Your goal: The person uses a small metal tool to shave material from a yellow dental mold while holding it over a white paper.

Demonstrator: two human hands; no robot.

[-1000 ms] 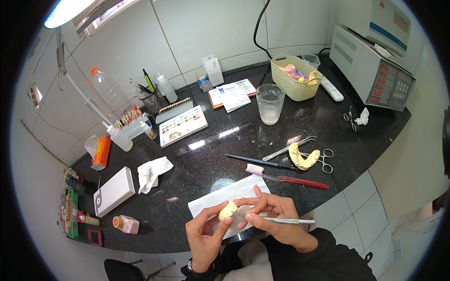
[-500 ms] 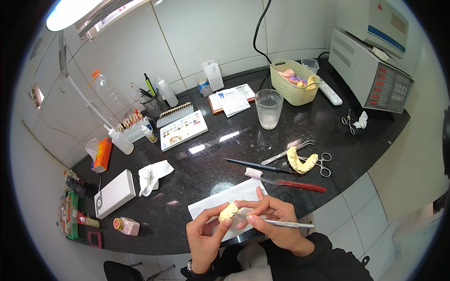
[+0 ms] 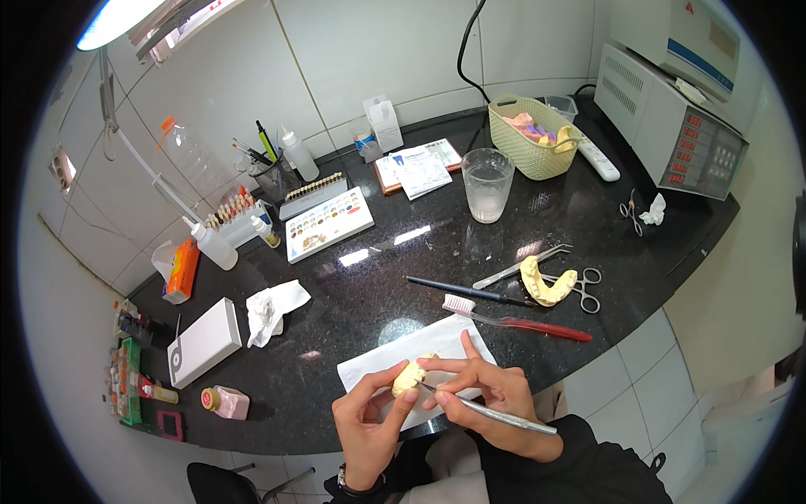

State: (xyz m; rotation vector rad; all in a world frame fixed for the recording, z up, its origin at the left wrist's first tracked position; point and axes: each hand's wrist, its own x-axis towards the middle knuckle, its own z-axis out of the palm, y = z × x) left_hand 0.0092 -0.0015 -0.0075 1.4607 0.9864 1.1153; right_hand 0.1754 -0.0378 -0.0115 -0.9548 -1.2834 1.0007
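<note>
My left hand [image 3: 369, 420] pinches a small pale-yellow plaster dental piece [image 3: 408, 380] between thumb and fingers, above a white paper sheet [image 3: 365, 361] at the front of the counter. My right hand [image 3: 495, 412] grips a slim metal carving tool [image 3: 512, 419] whose pointed end meets the piece; some right fingertips rest at the piece's edge. Beyond my hands lie a red-handled toothbrush [image 3: 537, 328], a dark pen-like tool [image 3: 453, 286] and a U-shaped yellow plaster model [image 3: 550, 290] on metal scissor-like forceps [image 3: 590, 294], with tweezers [image 3: 512, 271] beside it.
The black counter [image 3: 353, 298] also bears a glass of cloudy water [image 3: 487, 191], a mesh-like basket [image 3: 529, 155], a palette [image 3: 323, 227], a crumpled tissue [image 3: 273, 315], a white box [image 3: 201, 344], bottles [image 3: 222, 403] and a grey machine [image 3: 651, 118]. A black chair [image 3: 210, 487] is at lower left.
The handle end of the metal tool in my right hand has tilted down toward me, its point staying at the piece. My left hand holds almost still.
</note>
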